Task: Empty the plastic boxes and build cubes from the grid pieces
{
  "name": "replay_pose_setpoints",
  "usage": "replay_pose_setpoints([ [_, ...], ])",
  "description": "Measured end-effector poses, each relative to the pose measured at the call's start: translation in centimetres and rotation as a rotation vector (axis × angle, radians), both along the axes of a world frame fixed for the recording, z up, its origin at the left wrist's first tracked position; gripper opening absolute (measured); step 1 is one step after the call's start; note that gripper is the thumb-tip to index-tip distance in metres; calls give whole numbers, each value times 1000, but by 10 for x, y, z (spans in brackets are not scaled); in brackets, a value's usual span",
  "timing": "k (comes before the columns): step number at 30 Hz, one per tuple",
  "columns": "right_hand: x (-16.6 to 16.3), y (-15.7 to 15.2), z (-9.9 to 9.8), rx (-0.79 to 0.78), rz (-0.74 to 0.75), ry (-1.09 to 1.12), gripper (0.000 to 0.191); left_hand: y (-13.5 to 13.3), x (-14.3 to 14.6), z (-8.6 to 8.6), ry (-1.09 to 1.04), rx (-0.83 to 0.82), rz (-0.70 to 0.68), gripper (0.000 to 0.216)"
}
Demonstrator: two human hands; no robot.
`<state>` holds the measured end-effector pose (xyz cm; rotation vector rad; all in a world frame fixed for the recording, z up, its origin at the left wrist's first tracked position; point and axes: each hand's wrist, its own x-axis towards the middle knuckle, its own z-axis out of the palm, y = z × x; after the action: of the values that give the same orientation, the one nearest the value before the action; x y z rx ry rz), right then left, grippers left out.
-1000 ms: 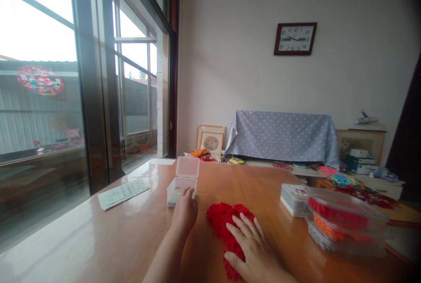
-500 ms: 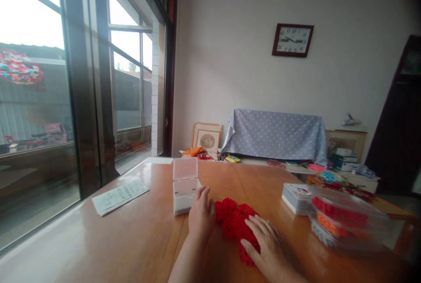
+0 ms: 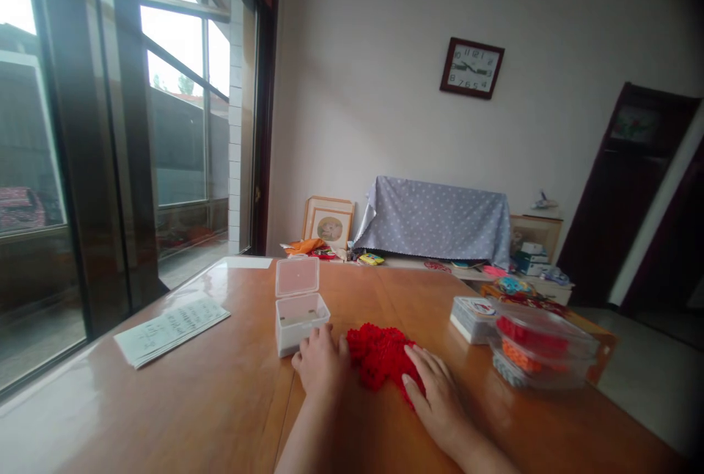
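A bunched red piece with a knobbly, beaded or crocheted look (image 3: 377, 353) lies on the wooden table between my hands. My left hand (image 3: 322, 356) rests at its left edge with bent fingers slightly apart. Those fingertips are close to the front corner of a small clear plastic box (image 3: 290, 338); whether they touch it I cannot tell. The box's lid (image 3: 297, 277) stands raised, and something white is inside. My right hand (image 3: 434, 386) lies over the right side of the red piece, fingers stretched out, covering part of it.
White papers with handwriting (image 3: 173, 329) lie at left. Toward the right are a white box with a printed top (image 3: 474, 318) and clear containers (image 3: 577, 356) with red, orange and grey contents. A window (image 3: 181, 136) borders the table's left side.
My view has turned to the right. The red piece is more bunched together, its near end drawn in. My left hand has lowered beside the box; my right hand stays on the red piece.
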<state>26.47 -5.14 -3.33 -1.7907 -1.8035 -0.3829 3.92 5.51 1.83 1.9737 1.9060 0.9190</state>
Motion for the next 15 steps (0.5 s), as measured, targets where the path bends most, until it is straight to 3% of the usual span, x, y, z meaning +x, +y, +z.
replay_pose_setpoints([
  [8, -19, -15, 35, -354, 212, 16, 56, 10, -11, 3, 5, -100, 134, 45],
  [11, -16, -15, 32, -352, 203, 47, 57, 10, -12, 5, -8, -102, 98, 44],
  [15, -8, -10, 21, -217, 88, 143, 52, 4, -6, 9, 26, -132, -57, 41],
])
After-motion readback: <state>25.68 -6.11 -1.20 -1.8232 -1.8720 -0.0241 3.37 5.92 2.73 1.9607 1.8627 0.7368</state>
